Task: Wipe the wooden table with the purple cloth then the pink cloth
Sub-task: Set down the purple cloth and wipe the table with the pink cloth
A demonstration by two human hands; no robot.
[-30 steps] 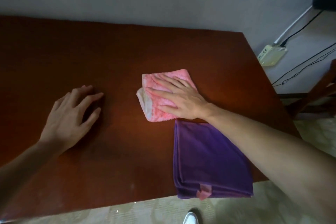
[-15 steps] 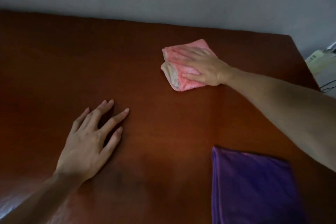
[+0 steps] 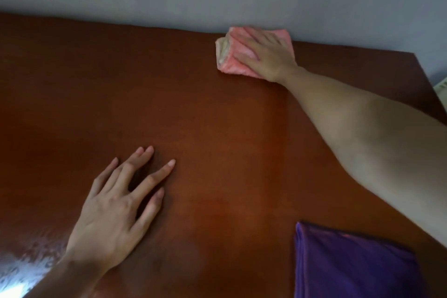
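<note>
Pink cloth [image 3: 232, 60] flat under right hand's [image 3: 268, 55] straight fingers [image 3: 244, 37], table's [image 3: 193, 109] far edge.

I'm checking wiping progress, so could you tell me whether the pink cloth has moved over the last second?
Yes. The pink cloth, under the right hand, slid away from the purple cloth to the table's far edge by the wall.

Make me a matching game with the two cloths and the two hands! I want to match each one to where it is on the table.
Things:
1. pink cloth
2. purple cloth
3. left hand
4. right hand

Places:
A. flat on the bare wood, fingers spread
B. pressing down on top of a cloth
C. far edge of the table, by the wall
D. near right corner, folded, nobody touching it

Pairs: 1-C, 2-D, 3-A, 4-B
</note>
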